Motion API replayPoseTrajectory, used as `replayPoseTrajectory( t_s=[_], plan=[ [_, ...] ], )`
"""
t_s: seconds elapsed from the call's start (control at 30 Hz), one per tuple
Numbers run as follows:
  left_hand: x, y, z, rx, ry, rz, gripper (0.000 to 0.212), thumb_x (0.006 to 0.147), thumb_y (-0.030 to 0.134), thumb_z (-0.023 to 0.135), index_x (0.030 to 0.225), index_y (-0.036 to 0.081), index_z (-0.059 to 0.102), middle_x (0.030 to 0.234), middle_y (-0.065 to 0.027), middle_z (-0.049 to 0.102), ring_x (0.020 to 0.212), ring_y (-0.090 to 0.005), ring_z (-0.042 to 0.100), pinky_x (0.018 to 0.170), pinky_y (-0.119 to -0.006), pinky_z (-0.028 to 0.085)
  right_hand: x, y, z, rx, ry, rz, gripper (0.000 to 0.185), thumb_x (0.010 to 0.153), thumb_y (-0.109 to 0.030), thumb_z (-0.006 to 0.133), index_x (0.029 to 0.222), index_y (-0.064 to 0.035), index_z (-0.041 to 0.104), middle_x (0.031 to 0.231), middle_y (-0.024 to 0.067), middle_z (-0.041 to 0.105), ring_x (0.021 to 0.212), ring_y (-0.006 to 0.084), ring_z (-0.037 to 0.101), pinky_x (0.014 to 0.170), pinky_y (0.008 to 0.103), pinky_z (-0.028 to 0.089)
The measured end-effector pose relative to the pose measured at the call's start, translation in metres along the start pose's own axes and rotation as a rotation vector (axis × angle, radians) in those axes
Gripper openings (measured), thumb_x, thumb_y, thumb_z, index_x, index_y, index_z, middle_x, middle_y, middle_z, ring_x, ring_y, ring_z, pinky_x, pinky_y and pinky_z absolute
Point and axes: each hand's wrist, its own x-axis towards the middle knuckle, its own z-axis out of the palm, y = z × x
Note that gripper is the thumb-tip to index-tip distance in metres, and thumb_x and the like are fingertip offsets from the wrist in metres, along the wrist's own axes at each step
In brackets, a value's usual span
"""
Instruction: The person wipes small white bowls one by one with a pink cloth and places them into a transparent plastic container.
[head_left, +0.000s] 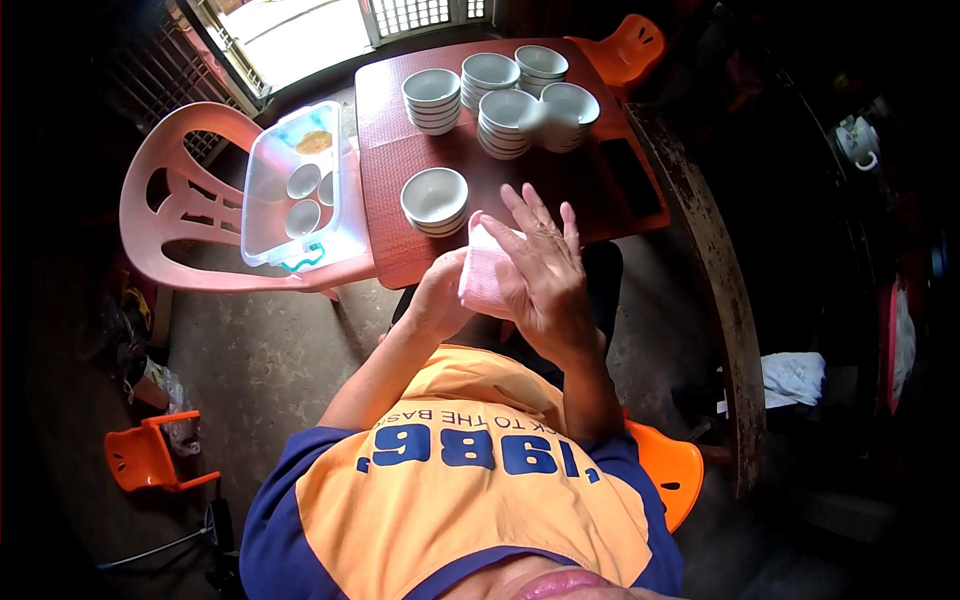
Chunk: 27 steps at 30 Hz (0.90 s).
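A folded pink cloth (487, 274) is between my hands, just off the near edge of the table. My left hand (442, 292) grips it from the left and below. My right hand (544, 277) lies over its right side, index finger and thumb on the cloth, other fingers spread. Whether something is wrapped inside the cloth cannot be seen. Closest to my hands on the table stands a short stack of white bowls (435, 199). Farther back are several taller stacks, among them one on the left (432, 97) and one in the middle (508, 120).
The reddish-brown table (390, 157) carries a dark flat object (628, 176) at its right edge. On a pink plastic chair (176, 262) to the left rests a clear plastic bin (341, 225) with several small bowls (302, 217) inside. A worn wooden beam (712, 270) runs along the right; orange chairs (626, 56) stand around.
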Motion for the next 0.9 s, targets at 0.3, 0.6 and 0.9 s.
replayPoseTrajectory(
  t_s=[0.3,0.6,0.9],
  plan=[
    [-0.010,-0.004,-0.007,-0.008,0.225,0.014,0.043,0.093,0.029,0.042,0.117,-0.006,0.050,0.109,-0.0180,0.060,0.099,-0.0290,0.059,0.089,-0.042,0.047,0.020,-0.096,-0.066,0.559,0.436,-0.597,0.018,0.089,-0.017,0.054,0.104,-0.0131,0.063,0.096,0.0077,0.065,0.083,0.0187,0.065,0.094,0.0473,0.044],
    [-0.005,0.010,0.007,0.338,0.143,0.079,0.029,0.085,0.010,0.051,0.109,-0.007,0.054,0.098,-0.0106,0.063,0.084,-0.0138,0.063,0.076,-0.026,0.051,0.003,0.014,0.012,0.018,0.075,-0.023,0.036,0.082,-0.028,0.065,0.110,-0.0059,0.060,0.115,0.0138,0.055,0.104,0.0301,0.053,0.090,0.0425,0.041],
    [-0.003,-0.001,0.023,0.357,0.179,0.140,0.019,0.082,0.009,0.063,0.097,-0.002,0.058,0.087,-0.0050,0.062,0.080,-0.0097,0.058,0.072,-0.023,0.048,-0.032,0.061,0.064,1.467,0.318,0.818,0.027,0.091,-0.029,0.053,0.081,-0.0041,0.058,0.071,0.0028,0.059,0.062,0.0089,0.055,0.056,0.0247,0.046]
  ],
)
